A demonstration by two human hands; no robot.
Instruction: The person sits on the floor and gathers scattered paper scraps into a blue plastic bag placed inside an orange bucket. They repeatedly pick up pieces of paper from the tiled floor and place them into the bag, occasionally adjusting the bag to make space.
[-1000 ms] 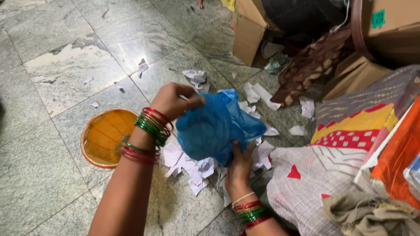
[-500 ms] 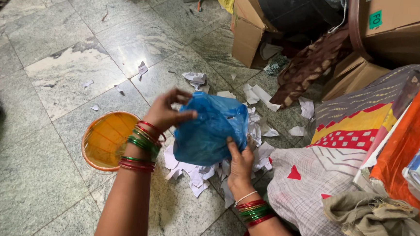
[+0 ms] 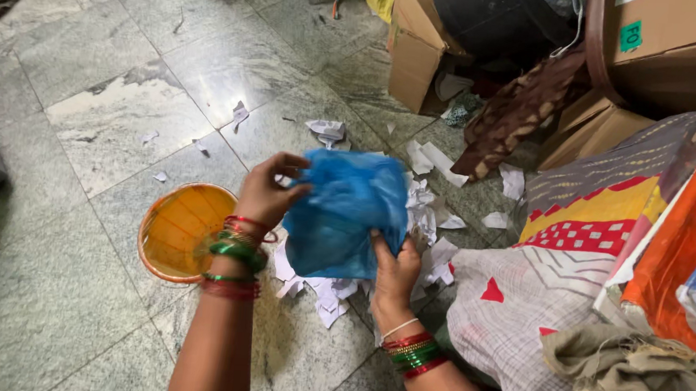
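Holding one blue bag up over the floor, two hands work close to the camera. The right hand is low, and its thumb and fingers are pinched shut on the bag's bottom edge. The left hand is higher, with its fingers closed on the bag's left side. Each wrist wears a stack of red and green bangles.

Under the bag lies a heap of torn white paper. There are too many bits to count. One round orange bowl sits on the floor just left of the left wrist.

On the right is a pile of cloth. One piece is white with red shapes, one is tan, and one is bright orange.

Farther off, more paper scraps lie spread over the tiles. One crumpled scrap sits alone beyond the bag. A brown patterned cloth hangs down near them.

At the back stand three brown boxes. One is open, and a dark tub sits beside it.
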